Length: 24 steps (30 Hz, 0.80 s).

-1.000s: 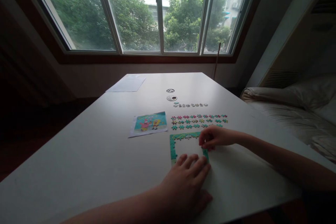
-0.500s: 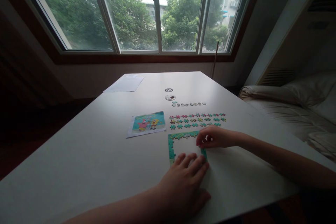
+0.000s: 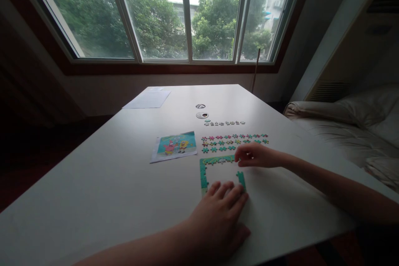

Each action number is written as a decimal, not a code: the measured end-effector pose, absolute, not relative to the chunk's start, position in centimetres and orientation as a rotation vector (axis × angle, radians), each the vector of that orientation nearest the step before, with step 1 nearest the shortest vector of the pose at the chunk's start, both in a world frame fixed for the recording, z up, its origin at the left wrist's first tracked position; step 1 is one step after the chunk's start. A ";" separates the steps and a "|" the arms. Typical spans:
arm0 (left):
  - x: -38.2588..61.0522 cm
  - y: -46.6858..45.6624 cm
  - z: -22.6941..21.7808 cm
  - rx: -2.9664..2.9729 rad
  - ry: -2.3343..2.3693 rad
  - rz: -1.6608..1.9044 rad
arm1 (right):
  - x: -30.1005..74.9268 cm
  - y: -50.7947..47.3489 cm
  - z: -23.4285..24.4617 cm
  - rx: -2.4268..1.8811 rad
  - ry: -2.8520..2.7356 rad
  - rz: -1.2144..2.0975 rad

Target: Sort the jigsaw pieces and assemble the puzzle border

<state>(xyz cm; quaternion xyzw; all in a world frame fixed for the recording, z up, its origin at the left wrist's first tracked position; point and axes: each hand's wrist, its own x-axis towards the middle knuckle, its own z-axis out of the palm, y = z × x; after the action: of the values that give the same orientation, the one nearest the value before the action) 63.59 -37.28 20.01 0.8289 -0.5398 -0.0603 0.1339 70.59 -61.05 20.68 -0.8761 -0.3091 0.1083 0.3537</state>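
Note:
A partly assembled jigsaw puzzle [image 3: 203, 174], a green border around a bare middle, lies on the white table. My left hand [image 3: 222, 212] rests flat across its near side, fingers spread, covering the lower edge. At the far right corner of the border, my right hand [image 3: 254, 155] has its fingers curled in a pinch; whatever is between the fingertips is hidden. Just beyond the border, loose puzzle pieces [image 3: 222, 143] lie in rows, partly behind my right hand. A picture sheet [image 3: 176, 147] with cartoon figures lies left of them.
Farther back sits a row of pale puzzle pieces [image 3: 221, 124]. Beyond it are two small round objects [image 3: 202, 115]. White paper [image 3: 146, 99] lies at the table's far left corner. A window [image 3: 162, 20] faces me, and a pale sofa [image 3: 336, 120] stands at the right.
My right hand has shifted slightly away from me, from the border's right side up to its far corner, uncovering part of that side. My left hand stays put.

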 end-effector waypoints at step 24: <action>63.1 -36.9 20.5 2.487 -1.503 -0.042 | 89.8 -56.1 21.3 -2.660 -0.603 -0.073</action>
<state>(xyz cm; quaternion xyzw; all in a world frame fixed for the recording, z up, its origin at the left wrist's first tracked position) 63.06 -36.85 20.55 0.8498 -0.5136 -0.0144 0.1175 89.80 -56.10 21.30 -0.9541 -0.2164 -0.0262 0.2052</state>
